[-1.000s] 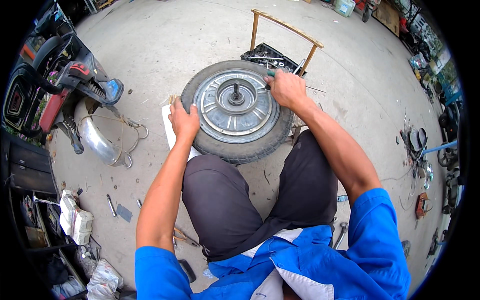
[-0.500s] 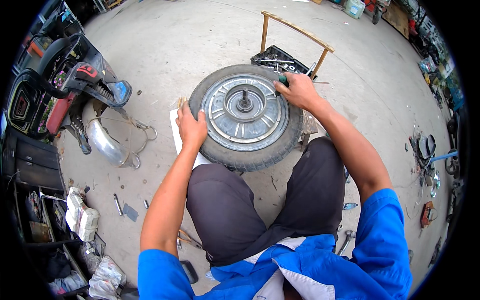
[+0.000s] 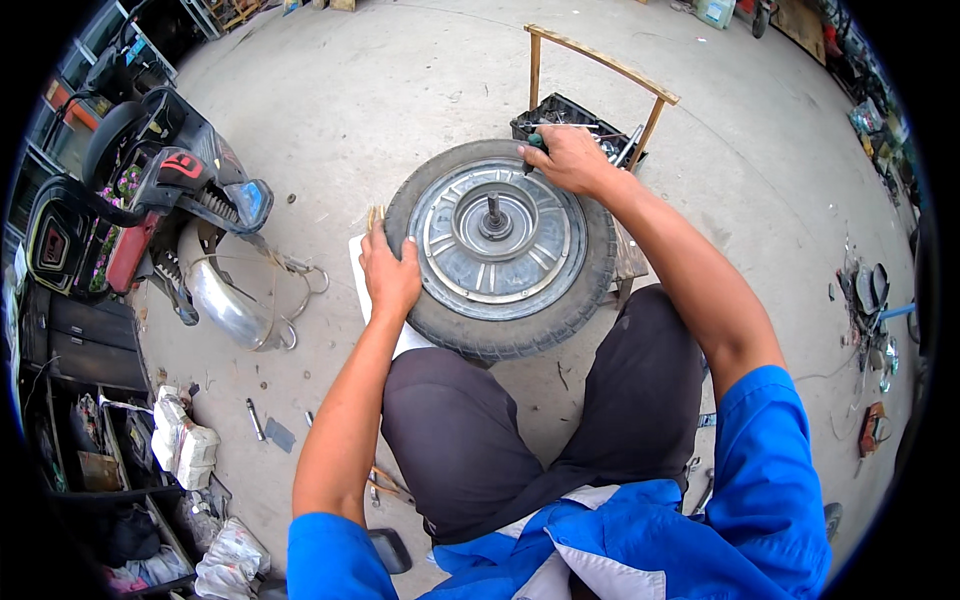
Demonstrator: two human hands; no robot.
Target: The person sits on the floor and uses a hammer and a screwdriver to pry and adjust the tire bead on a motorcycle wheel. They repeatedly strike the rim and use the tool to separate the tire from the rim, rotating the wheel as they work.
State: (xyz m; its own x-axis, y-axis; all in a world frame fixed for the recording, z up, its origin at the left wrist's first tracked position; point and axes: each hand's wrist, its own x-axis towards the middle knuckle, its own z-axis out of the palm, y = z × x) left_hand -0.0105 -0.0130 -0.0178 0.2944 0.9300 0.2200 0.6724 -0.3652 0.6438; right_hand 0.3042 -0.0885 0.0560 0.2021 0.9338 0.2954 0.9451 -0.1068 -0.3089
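A motor hub wheel (image 3: 490,270) with a black tyre (image 3: 470,340) lies flat in front of my knees, its axle (image 3: 493,210) pointing up. My left hand (image 3: 390,278) rests against the tyre's left side, fingers stretched along the outer edge and the thumb apart on the sidewall. At the wheel's far right edge my right hand (image 3: 568,160) is closed around a green-handled screwdriver (image 3: 537,141). Its dark end points down toward the rim; whether it touches is hard to tell.
Behind the wheel stands a black toolbox (image 3: 560,110) with a wooden handle frame (image 3: 600,62). A partly stripped scooter (image 3: 170,190) is at left, above shelves (image 3: 100,490). A wooden stool (image 3: 628,262) shows under the wheel. Loose parts (image 3: 870,300) lie at right.
My right hand has moved left and away along the wheel's far edge with the screwdriver. My left hand stays at the tyre's left side. The whole view has shifted slightly.
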